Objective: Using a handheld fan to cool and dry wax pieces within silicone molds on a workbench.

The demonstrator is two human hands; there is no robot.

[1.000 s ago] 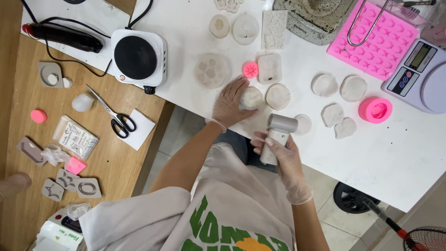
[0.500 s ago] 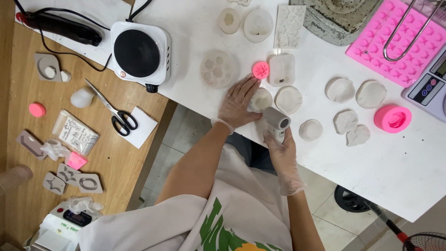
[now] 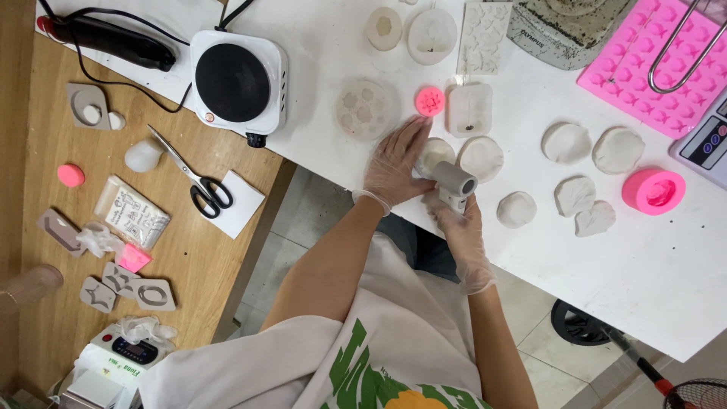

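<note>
On the wooden table point(image 3: 151, 250) at the left, a pair of scissors point(image 3: 198, 180), a small printed packet point(image 3: 130, 213) and several grey cut-out shapes point(image 3: 129, 289) are laid out. A white single-burner hot plate point(image 3: 238, 85) is set across the seam where the wood meets the white worktop point(image 3: 644, 280).

Near the worktop's front edge, the gloved left hand point(image 3: 395, 163) is laid flat, fingers spread, on a pale round cast disc point(image 3: 435, 154); the disc is pressed down rather than gripped. Just beside it, the gloved right hand point(image 3: 459, 227) is closed around the handle of a small grey handheld tool point(image 3: 453, 182), whose cylindrical head is held touching or just over the disc's edge; which of the 2 cannot be told.

The disc is judged light, stiff and brittle, probably chalky at the surface, so it is best steadied from above with a flat palm or taken by its rim, not pinched at the middle.

To the right, 7 similar pale casts point(image 3: 575, 193) are spread on the worktop, with a small pink round mould point(image 3: 653, 190) beyond them and a large pink tray mould point(image 3: 644, 64) at the rear. The worktop is smooth and crowded toward the back; a tiled floor point(image 3: 545, 341) is seen below its edge.
</note>
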